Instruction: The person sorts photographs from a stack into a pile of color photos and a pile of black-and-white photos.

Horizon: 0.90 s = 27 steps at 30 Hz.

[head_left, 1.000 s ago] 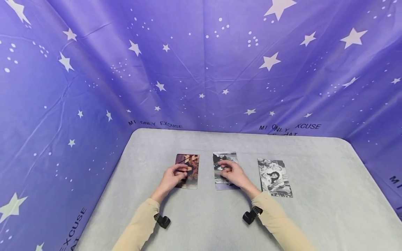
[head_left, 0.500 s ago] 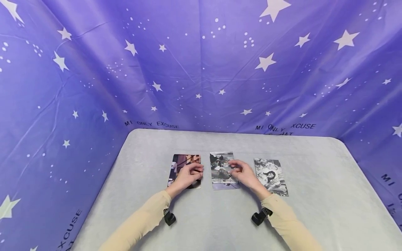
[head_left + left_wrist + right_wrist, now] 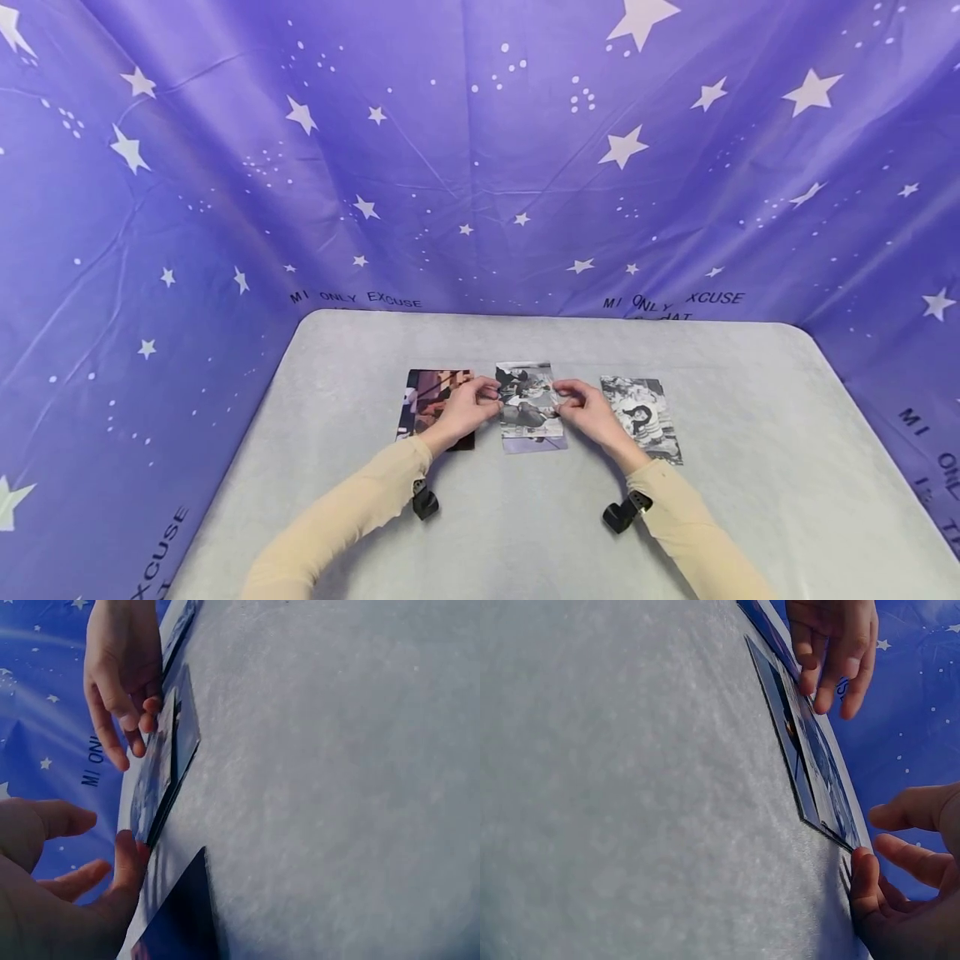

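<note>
In the head view, a black-and-white photo card (image 3: 527, 413) lies in the middle, with a purple-edged card (image 3: 537, 446) showing below it. My left hand (image 3: 465, 412) is at the left edge of this pile; in the left wrist view its thumb (image 3: 129, 862) meets the near corner while its other fingers are spread. At the right edge is my right hand (image 3: 596, 417), thumb (image 3: 865, 876) right at the corner in the right wrist view, fingers loosely bent. Neither hand is wrapped round the cards. Under my left forearm side lies a coloured picture card pile (image 3: 427, 398), partly covered.
Another black-and-white photo card (image 3: 643, 417) lies to the right, close by my right hand. All the cards are on a grey cloth-covered table (image 3: 517, 533). A purple star-print curtain (image 3: 480, 150) closes off the back and sides. Each wrist carries a black camera (image 3: 425, 502).
My left hand has moved right, from the coloured cards to the middle pile. My right hand has drawn back from over the middle photo card to its right edge.
</note>
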{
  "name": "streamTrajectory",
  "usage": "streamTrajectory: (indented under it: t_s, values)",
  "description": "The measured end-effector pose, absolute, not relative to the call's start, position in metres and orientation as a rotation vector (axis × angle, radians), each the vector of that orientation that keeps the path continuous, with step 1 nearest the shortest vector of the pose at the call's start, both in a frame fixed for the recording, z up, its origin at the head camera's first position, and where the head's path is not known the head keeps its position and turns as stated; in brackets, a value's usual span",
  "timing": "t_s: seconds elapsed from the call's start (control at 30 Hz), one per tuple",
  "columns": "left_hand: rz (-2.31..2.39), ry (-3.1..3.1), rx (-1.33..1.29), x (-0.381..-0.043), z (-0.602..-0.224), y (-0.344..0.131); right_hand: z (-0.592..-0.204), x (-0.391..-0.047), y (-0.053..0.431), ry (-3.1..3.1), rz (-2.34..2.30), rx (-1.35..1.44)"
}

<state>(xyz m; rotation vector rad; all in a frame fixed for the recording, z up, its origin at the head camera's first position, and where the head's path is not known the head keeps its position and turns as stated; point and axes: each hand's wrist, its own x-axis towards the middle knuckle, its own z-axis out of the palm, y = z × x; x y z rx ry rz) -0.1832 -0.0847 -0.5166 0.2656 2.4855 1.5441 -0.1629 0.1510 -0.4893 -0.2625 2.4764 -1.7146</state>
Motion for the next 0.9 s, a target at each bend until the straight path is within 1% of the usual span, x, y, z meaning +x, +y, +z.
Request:
streamTrajectory:
  t_s: [0.03,0.27,0.57,0.77,0.9]
  values:
    - [1.534,2.493,0.257,-0.183,-0.517,-0.084,-0.489,-0.163,0.151,2.486,-1.702,-0.263]
    - [1.553,2.500,0.228,-0.181,-0.515,-0.080,-0.527,-0.177,0.158,2.522,-1.673,-0.270]
    - [1.667,2.408,0.177,-0.183,-0.513,-0.079,-0.529,-0.178,0.158,2.492,-1.788,-0.250]
    - [1.887,2.151,0.092,-0.184,-0.514,-0.070,-0.523,-0.175,0.159,2.488,-1.842,-0.169]
    - [2.011,2.049,0.102,-0.183,-0.517,-0.062,-0.522,-0.172,0.164,2.477,-1.852,-0.131]
